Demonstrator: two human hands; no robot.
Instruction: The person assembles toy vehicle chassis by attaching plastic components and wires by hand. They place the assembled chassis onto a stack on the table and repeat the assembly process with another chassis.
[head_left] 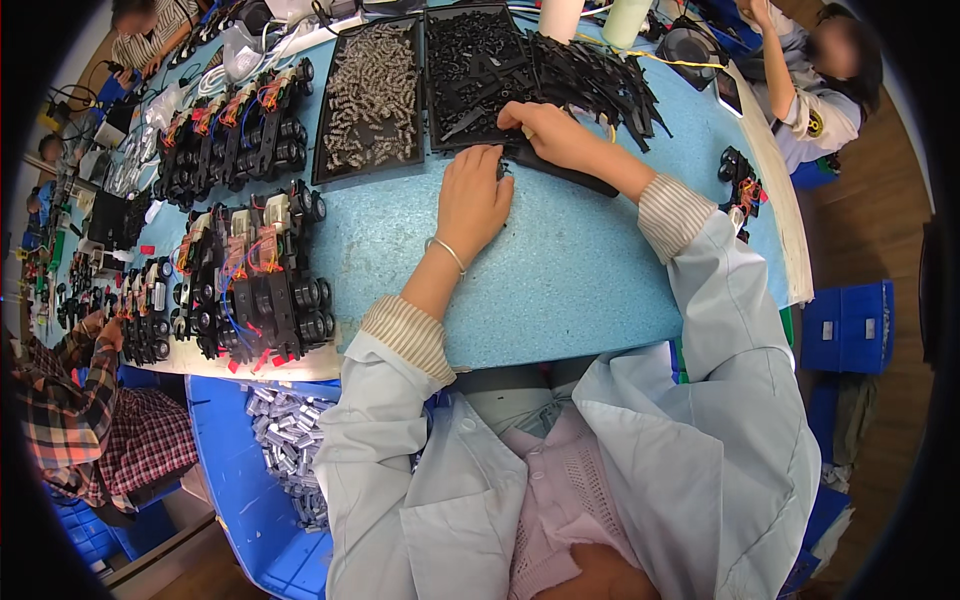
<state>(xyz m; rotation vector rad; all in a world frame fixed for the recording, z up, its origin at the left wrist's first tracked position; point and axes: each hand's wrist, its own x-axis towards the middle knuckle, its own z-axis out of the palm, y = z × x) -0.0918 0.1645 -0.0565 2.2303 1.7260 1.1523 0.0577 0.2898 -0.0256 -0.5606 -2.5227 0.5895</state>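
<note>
My left hand (pixel 475 200) rests on the blue tabletop at the near edge of a black tray (pixel 434 110) of small black plastic parts. Its fingers are drawn together, with a small dark part (pixel 503 171) showing between thumb and forefinger. My right hand (pixel 560 135) reaches over that tray's near right corner, fingers curled into a pinch; whatever lies between the fingertips is hidden. Beneath my right wrist is a long black curved piece (pixel 575 178). Black strip-shaped parts (pixel 605 85) are heaped just right of the tray.
Another black tray (pixel 322 150) holds small metallic parts. Wired black wheeled chassis stand in rows (pixel 255 265) at left; one more chassis (pixel 742 185) sits at right. A blue bin (pixel 225 450) of silvery parts is below the table. Other people (pixel 820 90) sit around.
</note>
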